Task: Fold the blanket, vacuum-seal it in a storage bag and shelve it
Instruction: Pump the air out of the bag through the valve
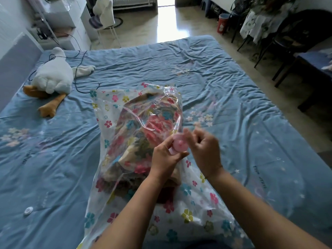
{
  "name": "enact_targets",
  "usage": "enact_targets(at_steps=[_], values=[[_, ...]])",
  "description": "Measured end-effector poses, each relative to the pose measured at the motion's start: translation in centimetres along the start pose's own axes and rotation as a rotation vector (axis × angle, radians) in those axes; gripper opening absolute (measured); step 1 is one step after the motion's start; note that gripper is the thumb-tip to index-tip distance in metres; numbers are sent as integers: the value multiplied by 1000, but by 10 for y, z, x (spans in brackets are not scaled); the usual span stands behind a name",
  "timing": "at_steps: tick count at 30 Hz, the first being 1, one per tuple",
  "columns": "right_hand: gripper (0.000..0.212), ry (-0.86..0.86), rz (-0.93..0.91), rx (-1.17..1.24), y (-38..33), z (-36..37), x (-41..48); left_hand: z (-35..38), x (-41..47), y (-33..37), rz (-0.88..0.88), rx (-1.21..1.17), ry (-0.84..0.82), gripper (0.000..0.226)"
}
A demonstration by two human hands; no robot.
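A clear storage bag [107, 112] printed with small flowers lies on the bed, running from the middle toward me. Inside it sits the folded floral blanket [143, 130]. A round pink valve [179, 145] stands up from the bag's top side. My left hand [165, 157] grips the valve from the left, with bag plastic bunched under the fingers. My right hand [204, 150] is just right of the valve, blurred, its fingers curled and its fingertips at the valve's rim. Whether it pinches anything is unclear.
The bed's blue sheet [233, 97] is wrinkled. A white plush goose [53, 78] and a black cable [79, 69] lie at the far left. A small white round cap [28, 210] rests near left. Chairs and a table [291, 38] stand beyond the right edge.
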State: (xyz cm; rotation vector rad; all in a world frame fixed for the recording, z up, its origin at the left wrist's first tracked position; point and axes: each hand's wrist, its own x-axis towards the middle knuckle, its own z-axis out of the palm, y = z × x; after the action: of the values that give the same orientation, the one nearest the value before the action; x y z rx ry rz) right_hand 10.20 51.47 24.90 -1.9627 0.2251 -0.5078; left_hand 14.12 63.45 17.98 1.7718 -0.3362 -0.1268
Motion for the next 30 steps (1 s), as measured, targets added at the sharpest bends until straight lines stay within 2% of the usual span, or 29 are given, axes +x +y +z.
enact_targets(at_steps=[2, 3, 7, 9, 10, 12, 14, 16, 17, 21, 23, 25, 28, 30], values=[[64, -69, 110, -109, 19, 4, -1, 0, -2, 1, -9, -15, -5, 54], [63, -61, 101, -88, 16, 1, 1, -1, -2, 3, -8, -18, -9, 52], [59, 147, -165, 314, -49, -23, 12, -4, 6, 7, 24, 26, 8, 59], [51, 231, -289, 288, -60, -27, 16, -3, 8, 7, 24, 34, 7, 59], [50, 225, -279, 214, -55, -23, 16, -2, 8, 5, 19, 44, 7, 59], [50, 112, -149, 51, -23, -12, 14, 0, 6, 3, 12, 49, 2, 58], [58, -105, 49, -126, 13, -1, 9, 0, 4, 2, 8, 42, -16, 54], [67, -184, 129, -208, 19, -1, 10, -2, 2, 1, -8, 22, -31, 53], [65, -165, 90, -172, 9, -6, 12, -3, 3, 2, -10, 7, -28, 53], [55, 141, -193, 248, -57, -29, 21, -5, 11, 4, -17, 25, 5, 64], [53, 204, -240, 266, -58, -25, 20, -4, 12, 4, -21, 38, 6, 62], [56, 133, -121, 187, -28, -10, 13, -3, 10, 4, -20, 46, 8, 58], [72, -97, 135, -50, 16, 4, 5, -1, 4, 4, -9, 42, -20, 56], [67, -123, 123, -69, 12, -2, 9, -3, 4, 5, -14, 29, -13, 57]])
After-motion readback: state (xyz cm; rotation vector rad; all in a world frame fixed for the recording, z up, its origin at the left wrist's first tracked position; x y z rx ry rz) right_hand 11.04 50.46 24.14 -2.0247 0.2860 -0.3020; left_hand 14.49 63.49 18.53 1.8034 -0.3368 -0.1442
